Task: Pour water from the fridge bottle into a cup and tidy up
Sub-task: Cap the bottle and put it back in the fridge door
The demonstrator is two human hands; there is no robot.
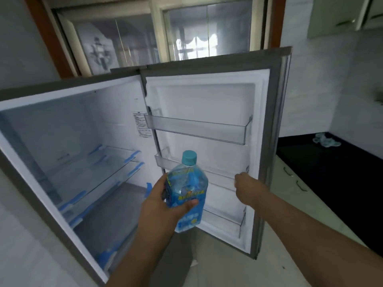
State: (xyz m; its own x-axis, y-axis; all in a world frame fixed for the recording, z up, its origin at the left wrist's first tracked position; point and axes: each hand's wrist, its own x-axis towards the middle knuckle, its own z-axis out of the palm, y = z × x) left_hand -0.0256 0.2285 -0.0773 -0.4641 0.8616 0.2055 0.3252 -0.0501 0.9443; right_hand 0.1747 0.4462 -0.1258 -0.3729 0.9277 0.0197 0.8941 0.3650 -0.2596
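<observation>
A clear water bottle (187, 183) with a blue label and a teal cap is upright in front of the open fridge, and my left hand (165, 201) grips it around the middle. My right hand (245, 186) is closed against the inner side of the fridge door (267, 141), near its middle shelf; whether it grips the shelf edge I cannot tell. The fridge (68, 154) stands wide open, its glass shelves bare. No cup is in view.
A black countertop (335, 179) runs along the right with a crumpled pale cloth (325, 139) on it and pale cabinet fronts with handles below. Glass-fronted cupboards rise behind the fridge. Light tiled floor shows beneath the door.
</observation>
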